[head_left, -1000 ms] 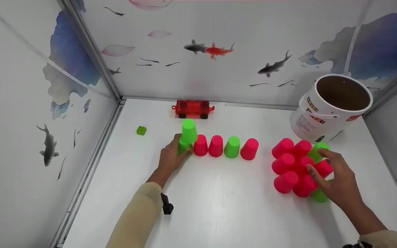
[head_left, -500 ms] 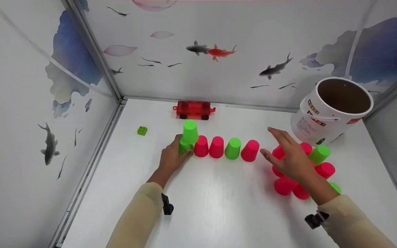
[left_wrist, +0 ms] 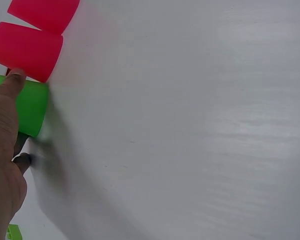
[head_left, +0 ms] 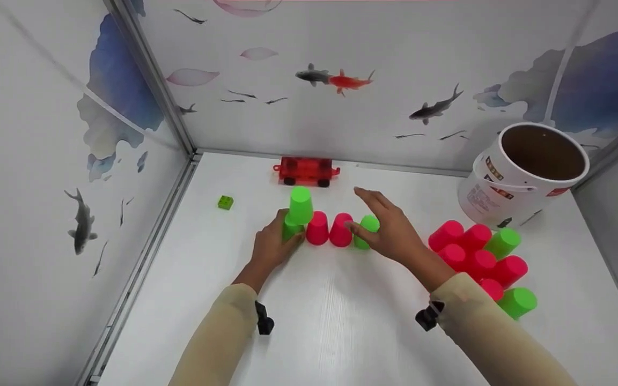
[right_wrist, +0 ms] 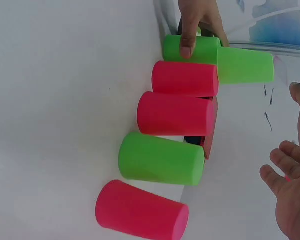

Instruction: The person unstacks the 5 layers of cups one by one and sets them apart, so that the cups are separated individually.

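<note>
My left hand (head_left: 270, 244) grips the green cup (left_wrist: 32, 107) at the left end of a row of upside-down cups, thumb on its near side. Across the tops of that cup and the neighbouring pink cup (right_wrist: 185, 79) stands another green cup (head_left: 301, 205). Along the row follow a pink cup (right_wrist: 175, 114), a green cup (right_wrist: 160, 159) and a last pink cup (right_wrist: 140, 210), which my right hand hides in the head view. My right hand (head_left: 397, 233) is over the right part of the row, fingers spread and nothing in them.
A cluster of pink cups (head_left: 480, 262) and green cups (head_left: 518, 302) stands on the right, partly behind my right forearm. Behind it is a white bucket (head_left: 483, 201). A red toy wagon (head_left: 306, 170) sits by the back wall, a small green block (head_left: 225, 202) at the left.
My right hand has moved left from over the cup cluster to above the row, still holding nothing. My left hand keeps its grip on the end green cup.
</note>
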{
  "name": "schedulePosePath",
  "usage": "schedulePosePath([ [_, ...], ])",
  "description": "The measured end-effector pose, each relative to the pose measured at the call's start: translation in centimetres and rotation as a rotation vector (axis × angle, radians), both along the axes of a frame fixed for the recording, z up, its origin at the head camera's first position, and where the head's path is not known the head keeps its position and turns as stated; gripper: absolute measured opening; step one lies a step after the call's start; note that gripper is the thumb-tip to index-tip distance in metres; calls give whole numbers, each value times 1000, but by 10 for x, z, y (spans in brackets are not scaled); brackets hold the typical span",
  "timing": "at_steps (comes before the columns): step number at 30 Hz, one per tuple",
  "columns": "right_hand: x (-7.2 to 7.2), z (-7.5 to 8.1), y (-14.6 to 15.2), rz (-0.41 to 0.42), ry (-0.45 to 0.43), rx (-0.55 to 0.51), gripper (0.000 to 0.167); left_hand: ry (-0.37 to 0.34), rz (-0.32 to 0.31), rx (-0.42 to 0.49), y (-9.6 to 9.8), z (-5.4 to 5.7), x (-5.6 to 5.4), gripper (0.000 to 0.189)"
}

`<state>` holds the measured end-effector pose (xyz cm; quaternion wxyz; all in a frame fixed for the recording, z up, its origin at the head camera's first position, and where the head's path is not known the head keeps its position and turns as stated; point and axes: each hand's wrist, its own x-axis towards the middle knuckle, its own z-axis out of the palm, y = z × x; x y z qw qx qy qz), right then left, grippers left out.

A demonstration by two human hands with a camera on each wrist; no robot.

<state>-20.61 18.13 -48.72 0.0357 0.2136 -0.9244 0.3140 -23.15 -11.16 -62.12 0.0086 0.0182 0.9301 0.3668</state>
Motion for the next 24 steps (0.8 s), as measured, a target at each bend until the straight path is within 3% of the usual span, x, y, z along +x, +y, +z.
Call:
schedulePosePath([
  [16, -32, 2, -73, 104, -72, 14, 87, 45, -16, -1, -1, -1, 2, 66],
  [24, -38, -3, -95, 60, -168, 14, 90, 23, -10, -9, -2, -1, 1, 65],
])
